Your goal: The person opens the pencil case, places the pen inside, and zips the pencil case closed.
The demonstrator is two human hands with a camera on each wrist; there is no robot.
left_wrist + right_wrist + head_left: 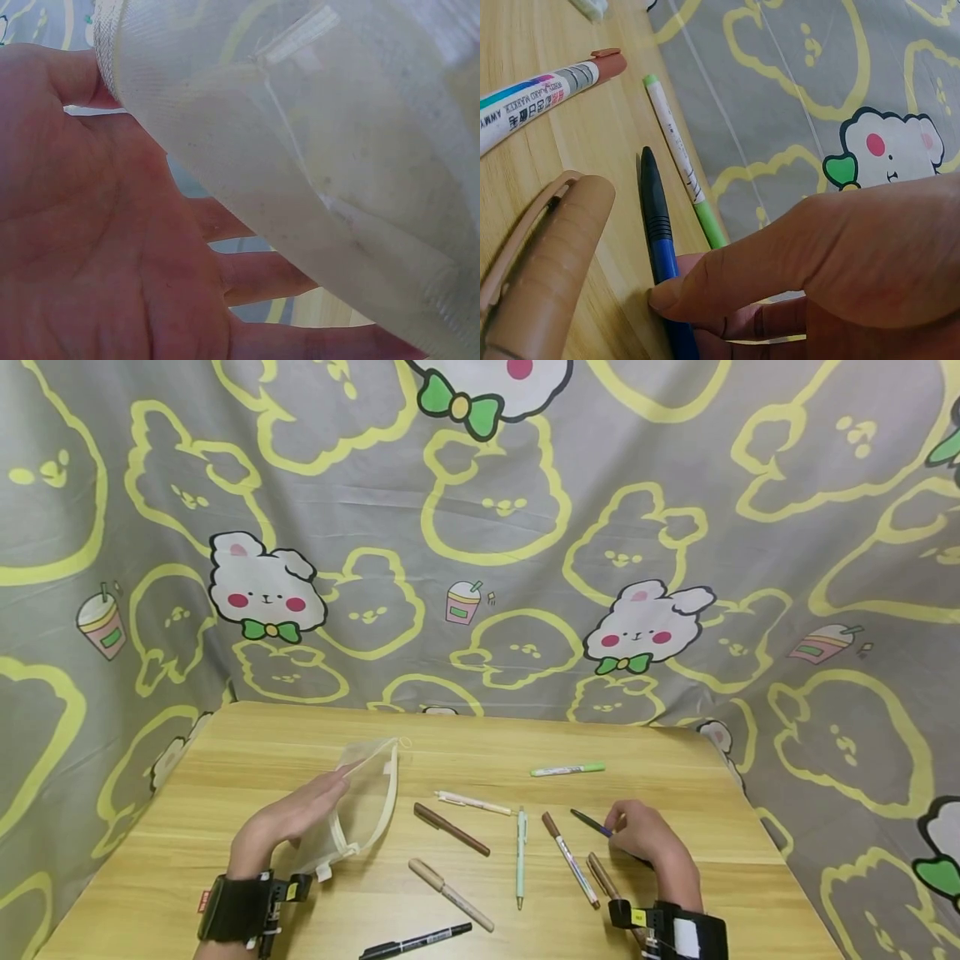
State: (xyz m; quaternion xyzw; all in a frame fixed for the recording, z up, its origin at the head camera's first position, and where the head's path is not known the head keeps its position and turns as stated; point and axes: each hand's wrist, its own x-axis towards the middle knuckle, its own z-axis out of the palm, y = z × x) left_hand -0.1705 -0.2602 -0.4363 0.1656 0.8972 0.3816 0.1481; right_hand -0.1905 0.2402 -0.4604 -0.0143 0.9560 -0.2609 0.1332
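Observation:
A see-through zip pouch with cream edging stands propped with its mouth gaping on the left of the table. My left hand supports it with extended fingers; in the left wrist view the fingers run behind the clear sheet. On the right, my right hand pinches a blue pen with a black tip section between thumb and fingers, low over the wood. Close by lie a light-brown capped pen and a white-barrelled brown marker.
Between the hands lie a mint pen, a pale pink pen, a dark brown pen, a tan pen and a black marker. Farther back is a green-ended marker. A patterned grey curtain surrounds the wooden table.

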